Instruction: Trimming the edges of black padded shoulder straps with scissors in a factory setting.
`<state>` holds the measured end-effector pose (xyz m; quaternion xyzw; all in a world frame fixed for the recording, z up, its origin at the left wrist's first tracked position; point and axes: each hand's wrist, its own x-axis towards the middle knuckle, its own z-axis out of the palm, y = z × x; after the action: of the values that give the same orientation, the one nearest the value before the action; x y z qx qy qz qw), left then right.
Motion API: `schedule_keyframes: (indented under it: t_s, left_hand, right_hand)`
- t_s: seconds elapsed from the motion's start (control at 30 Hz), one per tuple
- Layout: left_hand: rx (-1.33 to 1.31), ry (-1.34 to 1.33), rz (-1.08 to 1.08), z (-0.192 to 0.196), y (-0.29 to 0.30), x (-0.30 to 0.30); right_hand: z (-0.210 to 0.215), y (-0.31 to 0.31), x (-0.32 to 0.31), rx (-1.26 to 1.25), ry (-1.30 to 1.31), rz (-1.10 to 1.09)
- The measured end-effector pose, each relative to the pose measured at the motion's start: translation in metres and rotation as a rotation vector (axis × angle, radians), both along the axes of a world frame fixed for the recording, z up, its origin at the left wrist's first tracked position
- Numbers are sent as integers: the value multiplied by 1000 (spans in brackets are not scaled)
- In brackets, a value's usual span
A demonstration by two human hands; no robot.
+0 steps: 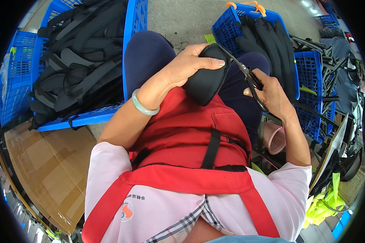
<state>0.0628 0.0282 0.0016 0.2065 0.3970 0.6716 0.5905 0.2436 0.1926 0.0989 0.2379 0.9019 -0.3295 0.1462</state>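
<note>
Padded piece (205, 83), black, rounded outline, seamed edge, held tilted in left hand (186, 64); scissors (245, 70), black handles, metal blades, in right hand (271, 92), blades at the piece's upper right edge

Bright, even light in here, shadows soft, white glare flaring top right! The apron (182, 178) looks sharp, the pad (205, 83) reads nearly featureless black, and toward the dark rim the carton (48, 166) bows!
</note>
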Motion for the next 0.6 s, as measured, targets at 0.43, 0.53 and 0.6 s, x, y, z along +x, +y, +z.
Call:
schedule_keyframes:
  t_s: [0.43, 0.53, 0.6]
  left_hand:
    - [28, 48, -119, 0, -2, 4]
    - [22, 43, -135, 0, -3, 3]
    - [21, 41, -146, -1, -1, 3]
  right_hand:
    - [9, 5, 5, -10, -60, 70]
    - [7, 9, 8, -64, -97, 36]
    - [2, 14, 11, -76, -89, 44]
